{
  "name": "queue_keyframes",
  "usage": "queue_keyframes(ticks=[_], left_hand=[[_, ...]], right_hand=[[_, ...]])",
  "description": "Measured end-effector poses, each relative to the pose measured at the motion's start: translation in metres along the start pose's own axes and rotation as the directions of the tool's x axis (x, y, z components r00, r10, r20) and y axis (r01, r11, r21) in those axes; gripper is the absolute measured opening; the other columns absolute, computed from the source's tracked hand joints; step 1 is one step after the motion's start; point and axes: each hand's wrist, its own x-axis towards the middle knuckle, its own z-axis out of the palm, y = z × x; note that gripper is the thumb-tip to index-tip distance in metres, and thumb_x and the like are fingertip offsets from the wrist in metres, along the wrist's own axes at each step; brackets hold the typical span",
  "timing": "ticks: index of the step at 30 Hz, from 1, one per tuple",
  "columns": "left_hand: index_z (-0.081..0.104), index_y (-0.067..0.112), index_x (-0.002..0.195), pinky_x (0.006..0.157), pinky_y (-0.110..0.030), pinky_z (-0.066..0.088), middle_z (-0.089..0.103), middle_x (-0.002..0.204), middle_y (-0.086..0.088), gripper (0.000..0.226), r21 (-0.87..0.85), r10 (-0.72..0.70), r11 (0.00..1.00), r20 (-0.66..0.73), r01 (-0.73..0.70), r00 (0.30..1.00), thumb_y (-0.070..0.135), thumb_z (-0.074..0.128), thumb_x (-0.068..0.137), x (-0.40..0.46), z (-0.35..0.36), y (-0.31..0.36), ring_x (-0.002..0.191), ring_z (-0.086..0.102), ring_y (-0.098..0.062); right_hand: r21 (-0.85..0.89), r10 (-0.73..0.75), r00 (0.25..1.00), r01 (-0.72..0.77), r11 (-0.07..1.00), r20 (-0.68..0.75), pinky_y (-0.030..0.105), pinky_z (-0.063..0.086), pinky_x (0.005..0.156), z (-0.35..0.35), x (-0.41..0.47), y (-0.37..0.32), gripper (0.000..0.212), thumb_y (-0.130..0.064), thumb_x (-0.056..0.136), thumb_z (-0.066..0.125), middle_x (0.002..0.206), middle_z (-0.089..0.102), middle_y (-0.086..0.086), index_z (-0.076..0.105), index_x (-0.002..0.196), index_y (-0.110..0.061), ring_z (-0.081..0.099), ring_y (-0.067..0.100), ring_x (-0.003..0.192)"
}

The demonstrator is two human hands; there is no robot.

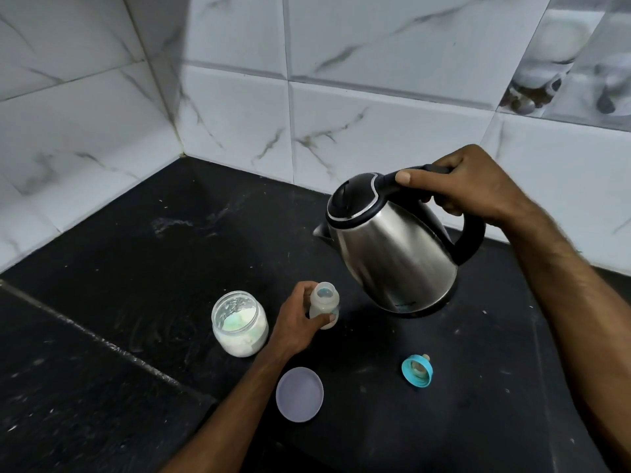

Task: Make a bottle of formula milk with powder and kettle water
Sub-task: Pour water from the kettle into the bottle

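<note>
Gripping the bottle (324,305), left hand (297,322); right hand (467,186) holds kettle (392,247), seemingly lifted, beside it.

A black worktop (143,268), dusted with pale specks and smears, met white marble-patterned wall tiles (375,131) at the far side, with patterned tiles (580,63) at far right.

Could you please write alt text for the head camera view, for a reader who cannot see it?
A right hand tilts a steel kettle by its handle above a black counter, while the left hand grips an open bottle. Nearby sit an open powder jar, its lid and the teal teat ring.
</note>
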Motion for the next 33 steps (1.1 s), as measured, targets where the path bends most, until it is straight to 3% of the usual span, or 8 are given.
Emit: queue_keyframes(ticks=[4,8,11,16,24,29,33], left_hand=[[0.052,0.030,0.117,0.100,-0.027,0.050,0.064,0.119,0.013,0.057,-0.020,-0.003,1.000,0.001,0.003,1.000,0.013,0.086,0.075,-0.004,0.000,0.000,0.112,0.061,-0.003],[0.055,0.026,0.116,0.097,-0.024,0.051,0.067,0.115,0.013,0.056,-0.043,0.003,0.999,-0.009,-0.003,1.000,0.012,0.087,0.073,-0.008,0.000,-0.003,0.106,0.063,0.003],[0.056,0.023,0.116,0.097,-0.026,0.052,0.068,0.114,0.011,0.056,-0.057,0.006,0.998,-0.021,-0.008,1.000,0.010,0.087,0.072,-0.009,0.000,-0.006,0.106,0.064,0.001],[0.057,0.022,0.118,0.096,-0.023,0.051,0.068,0.115,0.011,0.056,-0.066,0.019,0.998,-0.014,-0.020,1.000,0.008,0.086,0.073,-0.011,0.000,-0.005,0.108,0.064,0.000],[0.056,0.022,0.121,0.093,-0.016,0.050,0.066,0.117,0.013,0.056,-0.057,0.028,0.998,0.012,-0.027,1.000,0.006,0.084,0.074,-0.009,-0.002,-0.004,0.108,0.062,0.004],[0.056,0.018,0.125,0.094,-0.018,0.051,0.064,0.121,0.008,0.059,-0.056,0.025,0.998,0.006,-0.024,1.000,0.008,0.084,0.074,-0.009,-0.002,-0.006,0.113,0.061,-0.002],[0.056,0.016,0.123,0.094,-0.019,0.051,0.065,0.120,0.008,0.058,-0.068,0.028,0.997,0.011,-0.027,1.000,0.005,0.084,0.074,-0.010,-0.001,-0.006,0.110,0.062,-0.002]], right_hand=[[0.129,-0.003,0.993,0.019,0.992,-0.121,0.026,0.028,0.047,0.014,0.005,0.008,0.079,-0.062,0.070,0.076,0.044,0.042,0.004,0.056,0.067,0.014,0.032,0.020,0.044],[0.217,0.028,0.975,0.021,0.976,-0.222,0.023,0.029,0.043,0.036,0.013,0.016,0.072,-0.056,0.078,0.074,0.036,0.041,-0.002,0.053,0.058,0.010,0.033,0.015,0.037],[0.290,0.065,0.962,0.016,0.957,-0.266,0.025,0.030,0.045,0.057,0.022,0.026,0.069,-0.057,0.078,0.073,0.038,0.040,0.004,0.052,0.052,0.003,0.034,0.017,0.038],[0.401,0.111,0.951,0.014,0.916,-0.287,0.027,0.027,0.044,0.093,0.032,0.046,0.067,-0.053,0.080,0.073,0.043,0.035,0.007,0.039,0.047,-0.006,0.032,0.019,0.039],[0.481,0.164,0.940,0.000,0.877,-0.298,0.025,0.030,0.042,0.134,0.040,0.067,0.063,-0.045,0.085,0.072,0.036,0.037,0.004,0.040,0.039,-0.017,0.035,0.018,0.035],[0.484,0.143,0.943,0.021,0.875,-0.299,0.025,0.031,0.042,0.153,0.040,0.072,0.063,-0.045,0.085,0.072,0.037,0.039,0.007,0.042,0.041,-0.012,0.037,0.020,0.035],[0.487,0.141,0.943,0.025,0.873,-0.302,0.024,0.031,0.040,0.161,0.038,0.075,0.065,-0.041,0.087,0.072,0.036,0.038,0.005,0.038,0.037,-0.019,0.037,0.020,0.034]])
